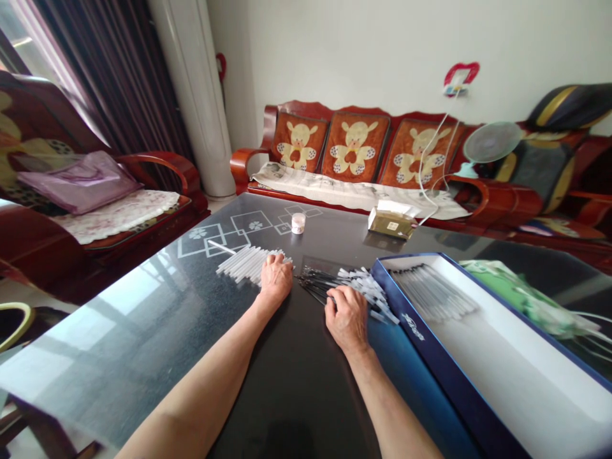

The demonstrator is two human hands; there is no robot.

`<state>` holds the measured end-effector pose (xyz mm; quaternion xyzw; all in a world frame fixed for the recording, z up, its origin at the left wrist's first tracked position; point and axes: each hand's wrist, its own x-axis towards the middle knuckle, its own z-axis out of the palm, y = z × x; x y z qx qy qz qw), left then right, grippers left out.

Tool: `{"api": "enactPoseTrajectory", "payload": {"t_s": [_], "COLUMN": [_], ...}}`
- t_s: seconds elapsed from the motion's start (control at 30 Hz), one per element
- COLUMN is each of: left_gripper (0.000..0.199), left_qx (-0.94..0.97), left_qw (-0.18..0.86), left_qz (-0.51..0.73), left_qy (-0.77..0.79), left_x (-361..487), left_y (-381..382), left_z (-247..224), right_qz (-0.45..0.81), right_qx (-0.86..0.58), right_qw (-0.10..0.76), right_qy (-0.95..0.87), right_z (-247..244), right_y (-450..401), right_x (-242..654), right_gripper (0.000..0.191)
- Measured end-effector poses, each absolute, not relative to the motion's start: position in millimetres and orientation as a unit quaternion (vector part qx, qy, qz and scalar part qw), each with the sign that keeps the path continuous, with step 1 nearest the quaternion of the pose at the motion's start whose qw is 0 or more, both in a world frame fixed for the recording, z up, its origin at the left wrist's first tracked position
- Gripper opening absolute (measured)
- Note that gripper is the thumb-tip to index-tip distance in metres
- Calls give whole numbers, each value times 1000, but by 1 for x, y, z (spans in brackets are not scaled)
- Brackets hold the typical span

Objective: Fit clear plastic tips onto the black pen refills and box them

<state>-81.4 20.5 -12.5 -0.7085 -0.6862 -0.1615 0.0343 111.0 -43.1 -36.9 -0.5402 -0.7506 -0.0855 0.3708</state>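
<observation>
The left hand (276, 280) lies on dozens of clear plastic tubes (241, 264), its fingers (276, 260) curled over them. The right hand (347, 319) covers a heap of thin black rods (320, 285) with clear ends, its fingers half-closed; neither grip is certain. Both heaps lie on the glossy bench (143, 331), beside one blue cardboard box (411, 325).
</observation>
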Motion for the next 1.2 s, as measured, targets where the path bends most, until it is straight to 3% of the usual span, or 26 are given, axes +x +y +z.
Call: {"api": "enactPoseTrajectory", "payload": {"t_s": [0.47, 1.2], "left_gripper": [33, 34], "left_qx": [-745, -733], "left_qw": [-13, 60], "left_qz": [-104, -118], "left_qy": [-659, -667], "left_x": [-73, -81], "left_y": [20, 22], "left_z": [-20, -22], "right_qz": [-58, -48], "right_qx": [-535, -533], "right_qw": [386, 386], "right_qy": [-749, -752], "right_z": [-37, -37], "right_y": [-41, -42], "right_x": [112, 111], "right_gripper": [13, 13]}}
